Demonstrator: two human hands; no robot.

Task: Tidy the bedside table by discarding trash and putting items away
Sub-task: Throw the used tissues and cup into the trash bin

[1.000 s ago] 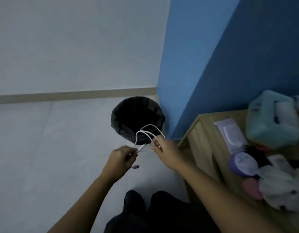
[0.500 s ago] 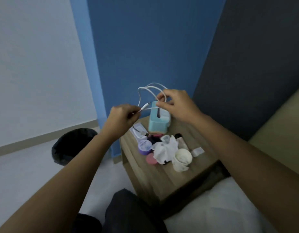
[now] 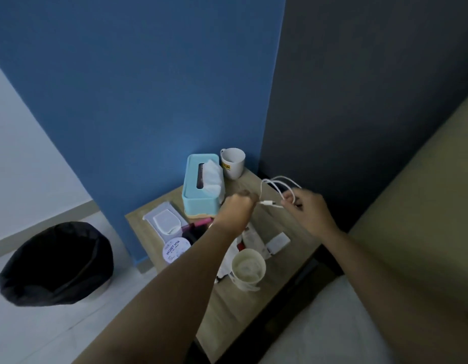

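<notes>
A looped white cable hangs over the back right of the wooden bedside table. My right hand pinches the loops, and my left hand grips the cable's plug end. On the table stand a teal tissue box, a white mug, a wet-wipes pack, a round purple-lidded jar, a cream cup, a small white block and crumpled white paper partly under my left arm.
A bin lined with a black bag stands on the tiled floor left of the table. A blue wall rises behind the table and a dark headboard panel to its right. The bed's white mattress lies at the lower right.
My view has swung from the bin to the table. Both hands carried the cable rightward and lower, from above the tissue box to the table's back right.
</notes>
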